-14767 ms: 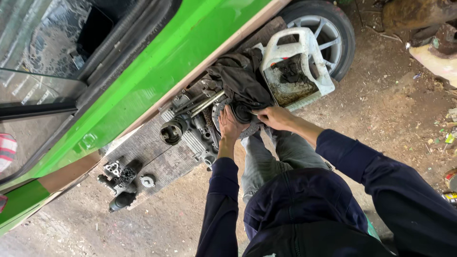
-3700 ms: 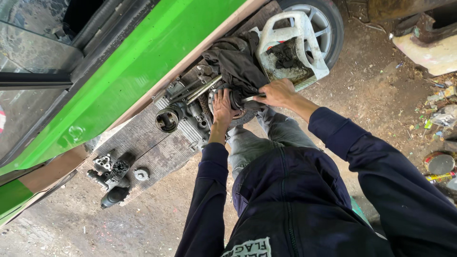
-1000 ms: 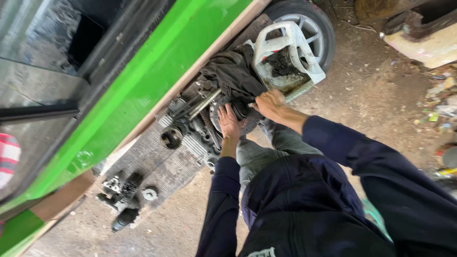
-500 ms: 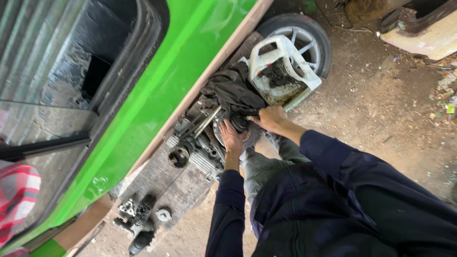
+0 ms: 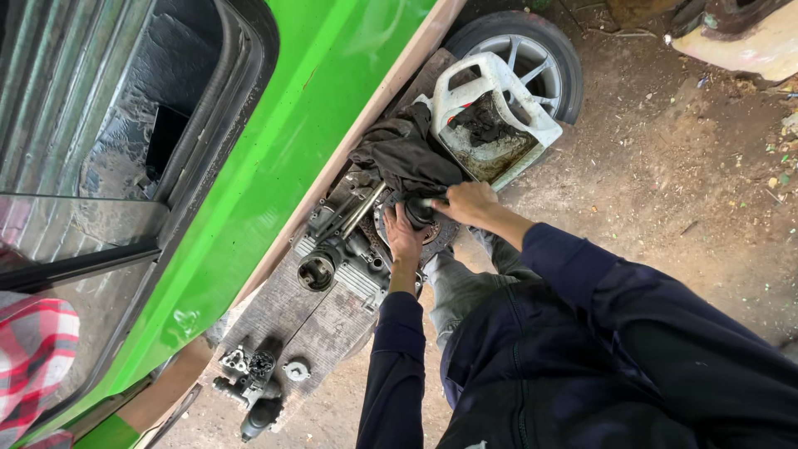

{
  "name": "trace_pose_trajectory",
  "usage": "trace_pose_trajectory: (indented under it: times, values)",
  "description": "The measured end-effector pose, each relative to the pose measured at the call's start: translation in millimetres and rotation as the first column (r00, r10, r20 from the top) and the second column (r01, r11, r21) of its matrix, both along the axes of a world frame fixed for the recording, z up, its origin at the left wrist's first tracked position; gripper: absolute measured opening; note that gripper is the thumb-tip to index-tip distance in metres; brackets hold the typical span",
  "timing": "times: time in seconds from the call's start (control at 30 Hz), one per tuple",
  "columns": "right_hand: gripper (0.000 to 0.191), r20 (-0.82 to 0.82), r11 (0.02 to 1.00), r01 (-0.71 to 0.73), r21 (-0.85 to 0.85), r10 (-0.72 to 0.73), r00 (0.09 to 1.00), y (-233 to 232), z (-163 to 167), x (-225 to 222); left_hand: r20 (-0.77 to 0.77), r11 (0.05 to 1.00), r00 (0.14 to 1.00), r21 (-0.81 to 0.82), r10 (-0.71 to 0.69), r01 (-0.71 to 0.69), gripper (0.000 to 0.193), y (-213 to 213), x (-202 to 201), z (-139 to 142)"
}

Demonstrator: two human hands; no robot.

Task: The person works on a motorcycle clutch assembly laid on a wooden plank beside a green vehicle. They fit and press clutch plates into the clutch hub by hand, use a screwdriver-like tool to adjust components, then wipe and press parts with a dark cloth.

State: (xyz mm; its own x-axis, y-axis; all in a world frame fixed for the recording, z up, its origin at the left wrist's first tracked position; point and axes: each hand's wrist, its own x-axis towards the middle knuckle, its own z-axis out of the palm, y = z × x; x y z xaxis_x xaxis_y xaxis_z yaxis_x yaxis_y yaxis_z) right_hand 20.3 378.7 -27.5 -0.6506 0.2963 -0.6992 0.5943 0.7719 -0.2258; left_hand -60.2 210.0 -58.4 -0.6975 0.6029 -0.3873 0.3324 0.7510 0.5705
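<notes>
Sleeves: my two dark blue sleeves (image 5: pixel 582 333) fill the near field, from 6 toward 12 o'clock, both arms reaching forward.
Left hand: my left hand (image 5: pixel 405 237) lies flat on the round clutch-like part, fingers together and pressed down on its near face.
Right hand: my right hand (image 5: pixel 468 202), at 1 o'clock of the left, is curled over the part's dark hub; the fingertips are hidden, so I cannot tell whether they pinch anything.
Work piece: the round clutch-like part (image 5: pixel 416 220) sits on the right end of a small engine block (image 5: pixel 345 254), at 12 o'clock from my knees.
Handling, judged: metal, stiff, likely heavy for its size and greasy, so slippery. Best hold looks like the rim with one palm braced flat, not the hub alone.
Support: the engine rests on a grey wooden board (image 5: pixel 307 320) on the dirt.
Loose parts: a carburettor-like piece (image 5: pixel 249 374) and a small round cap (image 5: pixel 295 370) lie on the board at 9 o'clock of my left elbow, well apart from the engine.
Cloth: a dark rag (image 5: pixel 403 154) is draped just beyond the part, touching it.
Container: a cut-open white plastic jug (image 5: pixel 490 116) at 12 o'clock holds dark oily sludge; liquid depth not readable.
Far field: green car body (image 5: pixel 274 141) at 10 o'clock, its wheel (image 5: pixel 532 58) behind the jug.
</notes>
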Motion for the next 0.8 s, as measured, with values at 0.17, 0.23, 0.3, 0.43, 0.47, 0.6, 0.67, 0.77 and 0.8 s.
trace_pose_trajectory:
  times: [0.17, 0.23, 0.3, 0.43, 0.47, 0.6, 0.67, 0.77, 0.8]
  values:
    - [0.080, 0.004, 0.998, -0.040, -0.049, 0.040, 0.999, -1, 1, 0, 0.031, 0.998, 0.998, -0.021, 0.054, -0.053, 0.115, 3, -5, 1]
    - [0.081, 0.067, 0.995, -0.057, -0.079, 0.062, 0.996, -2, 3, 0, 0.062, 0.989, 0.997, -0.144, 0.045, -0.036, 0.120, 2, -6, -1]
    - [0.081, 0.072, 0.995, 0.055, -0.082, -0.049, 0.996, -3, 4, -1, 0.059, 0.999, 0.997, -0.013, 0.050, -0.049, 0.118, -1, -5, -4]
    - [0.078, -0.234, 0.999, 0.037, -0.023, -0.042, 0.971, -4, 4, 0, -0.061, 0.986, 0.998, 0.163, 0.026, -0.015, 0.115, -1, -3, -5]
    - [0.077, -0.172, 0.999, 0.030, -0.044, -0.037, 0.984, -4, 5, 1, 0.271, 0.912, 0.941, 0.297, 0.205, -0.284, 0.109, -1, -3, -5]
    - [0.080, -0.026, 0.996, 0.080, -0.026, -0.080, 0.996, -8, 5, 9, 0.385, 0.925, 0.897, 0.211, 0.217, -0.315, 0.098, -7, -1, 0]
    - [0.082, -0.050, 0.992, 0.125, -0.005, -0.125, 0.991, -2, 6, -1, 0.104, 0.996, 0.993, 0.062, 0.060, -0.066, 0.100, 0, -11, 5]
    - [0.082, -0.063, 0.981, 0.187, -0.058, -0.190, 0.980, -9, 8, 6, 0.108, 0.996, 0.991, 0.043, 0.073, -0.078, 0.103, -3, -6, 10]
    - [0.082, -0.040, 0.974, 0.210, -0.091, -0.214, 0.976, -7, 7, 4, 0.118, 0.995, 0.989, 0.044, 0.085, -0.090, 0.103, -1, -8, 7]
